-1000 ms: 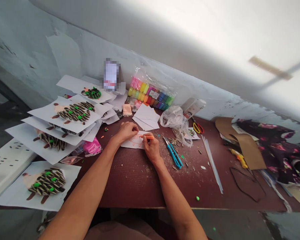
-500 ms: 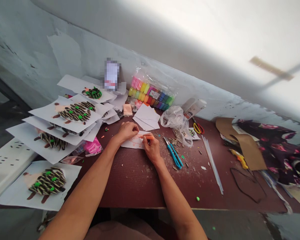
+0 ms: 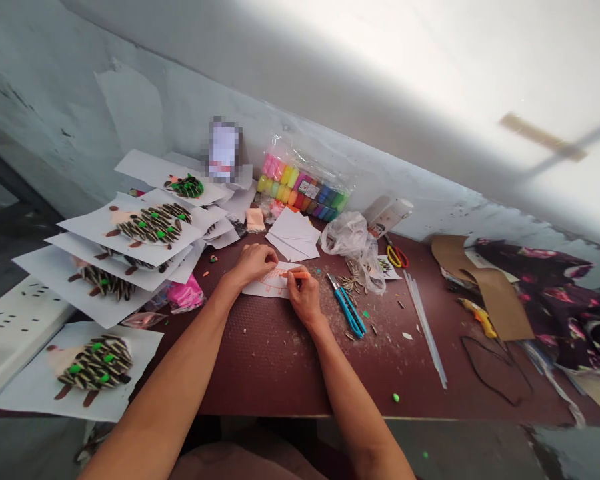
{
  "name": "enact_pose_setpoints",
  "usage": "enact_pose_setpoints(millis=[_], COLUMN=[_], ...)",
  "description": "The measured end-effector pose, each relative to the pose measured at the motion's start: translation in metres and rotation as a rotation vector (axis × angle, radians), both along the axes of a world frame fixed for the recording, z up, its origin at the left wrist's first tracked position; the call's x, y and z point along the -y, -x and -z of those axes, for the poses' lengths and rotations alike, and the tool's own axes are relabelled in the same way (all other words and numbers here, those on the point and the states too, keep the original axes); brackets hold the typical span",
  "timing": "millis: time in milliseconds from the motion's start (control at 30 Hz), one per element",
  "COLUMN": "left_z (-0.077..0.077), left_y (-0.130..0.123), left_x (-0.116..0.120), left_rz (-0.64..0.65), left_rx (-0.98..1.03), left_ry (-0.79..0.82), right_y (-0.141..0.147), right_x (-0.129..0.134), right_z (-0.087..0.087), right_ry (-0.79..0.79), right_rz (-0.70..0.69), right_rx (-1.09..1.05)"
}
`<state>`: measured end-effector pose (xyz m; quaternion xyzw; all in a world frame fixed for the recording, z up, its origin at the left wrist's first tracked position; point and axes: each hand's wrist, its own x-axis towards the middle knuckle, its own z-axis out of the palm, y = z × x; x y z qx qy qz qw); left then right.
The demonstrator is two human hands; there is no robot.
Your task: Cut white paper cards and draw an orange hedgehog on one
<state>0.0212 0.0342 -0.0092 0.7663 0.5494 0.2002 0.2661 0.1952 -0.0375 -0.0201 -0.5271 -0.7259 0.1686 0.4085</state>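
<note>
At the middle of the maroon tabletop [image 3: 260,373], a small white sheet [image 3: 261,288] lies beneath both hands. The right hand [image 3: 304,293] has its fingers closed around an orange pen [image 3: 300,275]; the left hand [image 3: 255,261] rests bent-fingered on the sheet's edge, its grip unclear. Orange lines and short strokes already mark the paper, apparently a partial drawing; its visible part bears no seeds or clay, unlike the seemingly finished seed-covered hedgehog pictures [image 3: 150,223] stacked leftward.

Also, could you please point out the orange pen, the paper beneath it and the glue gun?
Orange pen [image 3: 301,275]: head view, on barrel.
Paper [image 3: 264,287]: head view, drawn-on surface.
Glue gun [image 3: 481,319]: head view, yellow body.
</note>
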Motion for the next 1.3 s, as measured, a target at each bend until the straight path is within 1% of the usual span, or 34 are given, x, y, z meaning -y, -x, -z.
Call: enact_pose_setpoints(millis=[267,433,500,700,967,1300], left_z=[0.0005,0.0005,0.0003,-0.0005,-0.0008,-0.0006], left_y=[-0.0006,-0.0006,-0.0006,0.0001,-0.0001,0.0004], left_x=[-0.0003,0.0003,0.0004,0.0001,0.0005,0.0000], left_rz=[-0.011,-0.011,-0.011,-0.003,-0.005,0.003], left_rx=[-0.014,-0.020,-0.025,-0.016,-0.004,-0.004], left_ry=[-0.006,-0.011,-0.013,-0.008,0.011,0.003], right_y=[0.0013,-0.0001,-0.0006,-0.0010,-0.0002,-0.0010], right_x=[0.0013,0.0010,0.0006,0.0001,0.0000,-0.0007], right_z=[-0.0025,0.0002,0.0013,0.0018,0.0002,0.0019], right_ry=[0.017,-0.003,-0.003,0.006,0.011,0.005], right_rz=[-0.021,0.098,0.125,0.099,0.044,0.087], right_rx=[-0.013,-0.028,-0.024,0.007,-0.002,0.037])
